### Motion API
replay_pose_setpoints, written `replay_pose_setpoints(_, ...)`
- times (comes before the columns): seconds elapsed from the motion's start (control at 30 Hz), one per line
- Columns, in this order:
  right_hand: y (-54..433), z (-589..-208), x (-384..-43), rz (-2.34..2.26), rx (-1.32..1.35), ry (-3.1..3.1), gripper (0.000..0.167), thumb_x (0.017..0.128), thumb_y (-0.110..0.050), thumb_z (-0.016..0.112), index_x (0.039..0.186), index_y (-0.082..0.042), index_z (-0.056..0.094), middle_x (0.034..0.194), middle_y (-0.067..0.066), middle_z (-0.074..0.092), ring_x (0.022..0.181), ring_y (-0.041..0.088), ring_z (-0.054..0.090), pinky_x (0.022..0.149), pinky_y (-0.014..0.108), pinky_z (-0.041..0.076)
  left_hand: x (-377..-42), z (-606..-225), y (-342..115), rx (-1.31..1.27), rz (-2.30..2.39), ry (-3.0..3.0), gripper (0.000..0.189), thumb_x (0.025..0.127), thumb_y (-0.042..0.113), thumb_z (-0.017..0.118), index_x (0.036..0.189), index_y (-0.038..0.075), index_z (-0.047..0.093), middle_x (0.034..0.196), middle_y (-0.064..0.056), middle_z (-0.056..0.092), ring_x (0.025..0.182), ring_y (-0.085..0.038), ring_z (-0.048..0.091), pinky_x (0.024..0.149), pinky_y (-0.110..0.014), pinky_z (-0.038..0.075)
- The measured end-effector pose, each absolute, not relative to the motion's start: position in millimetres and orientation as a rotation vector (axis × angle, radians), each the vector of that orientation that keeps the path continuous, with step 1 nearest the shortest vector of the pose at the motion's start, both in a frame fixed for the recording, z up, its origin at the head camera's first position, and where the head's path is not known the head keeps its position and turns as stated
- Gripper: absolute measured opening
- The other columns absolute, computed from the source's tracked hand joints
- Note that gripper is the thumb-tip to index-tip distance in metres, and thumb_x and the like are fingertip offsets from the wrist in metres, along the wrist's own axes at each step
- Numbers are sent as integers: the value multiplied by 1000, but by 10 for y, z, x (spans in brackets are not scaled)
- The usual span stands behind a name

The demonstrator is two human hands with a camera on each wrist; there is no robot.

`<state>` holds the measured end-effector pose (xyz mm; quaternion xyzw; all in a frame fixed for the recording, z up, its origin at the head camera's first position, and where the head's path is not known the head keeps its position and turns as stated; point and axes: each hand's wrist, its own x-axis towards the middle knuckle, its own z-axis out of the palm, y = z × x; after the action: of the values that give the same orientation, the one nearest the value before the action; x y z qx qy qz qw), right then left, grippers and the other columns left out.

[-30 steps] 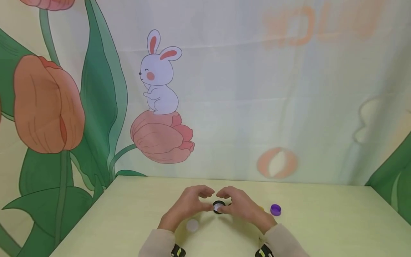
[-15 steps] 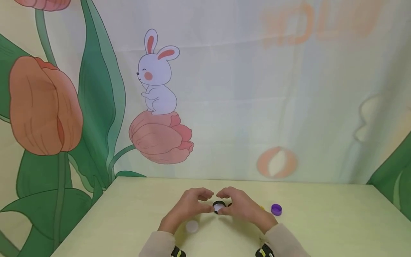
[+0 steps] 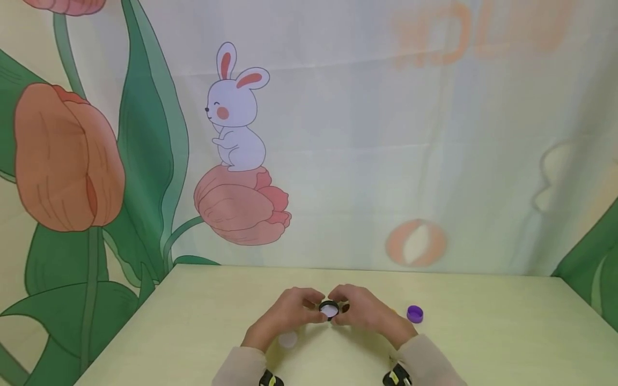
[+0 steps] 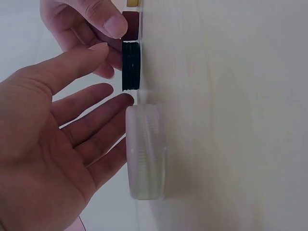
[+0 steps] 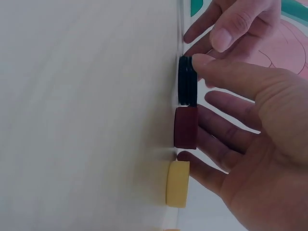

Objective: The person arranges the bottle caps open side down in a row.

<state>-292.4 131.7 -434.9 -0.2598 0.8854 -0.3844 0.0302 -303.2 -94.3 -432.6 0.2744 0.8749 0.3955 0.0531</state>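
Note:
A black round cap (image 3: 330,303) with a ridged side and a white middle lies on the table between the two hands. My left hand (image 3: 289,311) curves loosely around its left side; in the left wrist view the thumb stands apart from the cap. My right hand (image 3: 362,309) is on the other side, its thumb tip overlapping the cap's upper edge in the right wrist view. A dark red cap (image 5: 186,127) sits beside the black one, near the right fingers. A translucent white cap (image 4: 144,151) is close to the left fingertips.
A purple cap (image 3: 414,314) lies right of the right hand. A yellow cap (image 5: 178,184) stands in line past the dark red one, mostly hidden behind the hand in the head view. Behind the pale table (image 3: 483,321) hangs a printed curtain (image 3: 347,161).
Both hands have come slightly lower over the black cap. The right thumb has moved off its white middle, and more of the dark red cap shows between the right fingers and thumb.

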Motion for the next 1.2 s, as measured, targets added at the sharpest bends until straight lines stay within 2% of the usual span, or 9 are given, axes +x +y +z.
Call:
replay_pose_setpoints(0.2, 1332, -4375, -2928, -1167, -823, 2731, 41, 86, -5, 88, 121, 1, 68, 118, 16, 73, 102, 28, 68, 91, 50, 55, -3020, -4324, -912, 868, 1150, 2677, 37, 87, 11, 87, 121, 1, 76, 112, -9, 77, 104, -29, 72, 92, -46, 56)
replay_pose_setpoints(0.53, 1309, -4391, -2943, -1095, -866, 2776, 39, 84, -2, 89, 117, 1, 69, 103, 8, 73, 95, 24, 66, 89, 49, 55, -2999, -4303, -915, 950, 1144, 2685, 28, 87, 3, 85, 114, 1, 78, 103, -9, 79, 92, -21, 73, 86, -36, 55)
replay_pose_setpoints(0.67, 1298, -4386, -2930, -1102, -848, 2778, 37, 84, -3, 89, 116, -1, 71, 105, 8, 74, 97, 24, 67, 90, 48, 55, -3007, -4314, -917, 916, 1137, 2693, 28, 87, 3, 85, 114, 3, 79, 104, -6, 79, 95, -22, 73, 90, -40, 55)
replay_pose_setpoints(0.8, 1300, -4365, -2925, -1158, -811, 2764, 33, 88, -7, 87, 117, -5, 72, 112, 8, 74, 106, 27, 69, 93, 50, 55, -3021, -4330, -927, 891, 1138, 2726, 30, 87, 2, 84, 116, 7, 80, 108, -2, 78, 103, -24, 71, 93, -47, 55)
replay_pose_setpoints(0.93, 1315, -4328, -2928, -1221, -784, 2759, 28, 93, -14, 84, 118, -10, 73, 114, 4, 74, 110, 26, 68, 94, 51, 55, -3032, -4333, -943, 917, 1182, 2772, 30, 88, 0, 83, 116, 8, 80, 111, -1, 78, 105, -27, 71, 91, -45, 57)
replay_pose_setpoints(1.1, 1338, -4250, -2908, -1364, -764, 2669, 27, 98, -23, 79, 120, -7, 73, 111, 6, 74, 90, 25, 73, 76, 43, 60, -3024, -4312, -951, 961, 1257, 2792, 27, 88, 0, 83, 114, 8, 80, 111, -1, 78, 104, -29, 72, 86, -42, 60)
replay_pose_setpoints(1.2, 1343, -4208, -2886, -1450, -751, 2590, 31, 101, -26, 76, 122, -4, 71, 111, 8, 73, 81, 29, 73, 69, 44, 61, -3005, -4304, -971, 982, 1289, 2811, 23, 89, 3, 84, 111, 11, 81, 108, 2, 78, 101, -28, 73, 83, -37, 61)
